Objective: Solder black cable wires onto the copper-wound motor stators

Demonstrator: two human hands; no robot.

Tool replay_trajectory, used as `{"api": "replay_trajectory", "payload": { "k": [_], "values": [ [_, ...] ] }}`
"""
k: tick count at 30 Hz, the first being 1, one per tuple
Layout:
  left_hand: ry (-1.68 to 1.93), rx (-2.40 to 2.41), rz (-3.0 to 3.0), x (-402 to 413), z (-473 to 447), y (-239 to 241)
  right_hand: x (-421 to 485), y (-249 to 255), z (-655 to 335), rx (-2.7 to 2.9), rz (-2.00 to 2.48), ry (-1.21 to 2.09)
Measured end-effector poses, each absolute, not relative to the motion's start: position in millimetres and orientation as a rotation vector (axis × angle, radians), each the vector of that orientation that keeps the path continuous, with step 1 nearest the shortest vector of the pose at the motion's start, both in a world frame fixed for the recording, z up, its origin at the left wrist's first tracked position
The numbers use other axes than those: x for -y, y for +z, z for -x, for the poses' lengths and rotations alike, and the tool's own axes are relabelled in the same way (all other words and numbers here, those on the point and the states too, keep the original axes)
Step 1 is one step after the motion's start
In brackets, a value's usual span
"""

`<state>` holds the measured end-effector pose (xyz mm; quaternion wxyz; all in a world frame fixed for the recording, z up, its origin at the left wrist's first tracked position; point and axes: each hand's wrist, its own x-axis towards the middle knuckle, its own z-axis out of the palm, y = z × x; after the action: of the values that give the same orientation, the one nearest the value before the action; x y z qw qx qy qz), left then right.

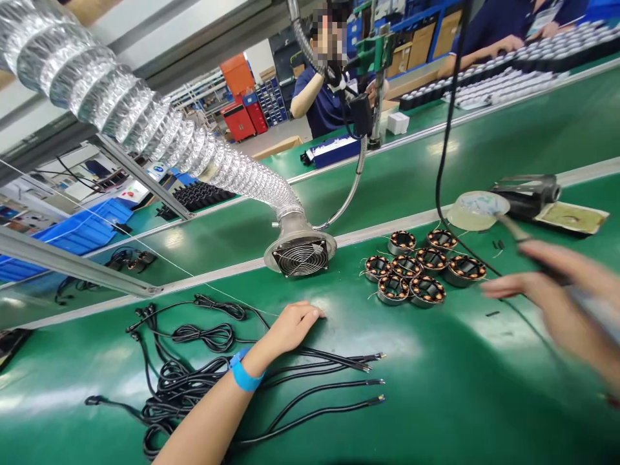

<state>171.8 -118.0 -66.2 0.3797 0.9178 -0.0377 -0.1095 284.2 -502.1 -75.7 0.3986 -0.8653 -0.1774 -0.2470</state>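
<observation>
My left hand (295,326) rests low over the green bench, its fingers curled and pressed together; what they hold, if anything, is hidden. Beneath and beside it lie black power cables (188,381), coiled at the left, with stripped wire ends pointing right. Smeared by motion, my right hand (557,290) is closed round a soldering iron (545,261). The iron's metal end points up and left toward a round, pale dish (478,210). Left of that hand sit several motor stators (427,290) with copper windings, grouped together on the bench.
A fume fan (303,258) on a silver duct (194,148) stands at the back middle. An iron stand (527,194) and a sponge tray (571,217) lie at right. One black cord (443,155) hangs down. Co-workers (322,97) sit beyond the rail.
</observation>
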Motion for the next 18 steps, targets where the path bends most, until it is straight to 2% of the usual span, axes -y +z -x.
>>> {"api": "replay_trajectory", "payload": {
  "k": [2, 4, 9, 14, 18],
  "values": [
    [-0.319, -0.015, -2.233, 122.0, -171.0, -71.3, 461.6, -75.4, -262.0, 1.039, 2.283, -0.688],
    [-0.369, -0.118, -2.136, 124.7, -167.3, -77.8, 429.9, -73.4, -255.0, 1.335, 2.307, -0.822],
    [-0.327, -0.186, -2.042, 121.5, -160.6, -85.9, 394.5, -75.9, -258.0, 1.486, 2.428, -0.917],
    [-0.137, -0.224, -2.013, 115.7, -166.1, -78.9, 360.6, -76.9, -233.8, 1.589, 2.306, -0.761],
    [-0.170, -0.180, -2.043, 116.4, -169.8, -71.2, 333.9, -72.9, -209.4, 1.638, 2.250, -0.625]
  ]
}}
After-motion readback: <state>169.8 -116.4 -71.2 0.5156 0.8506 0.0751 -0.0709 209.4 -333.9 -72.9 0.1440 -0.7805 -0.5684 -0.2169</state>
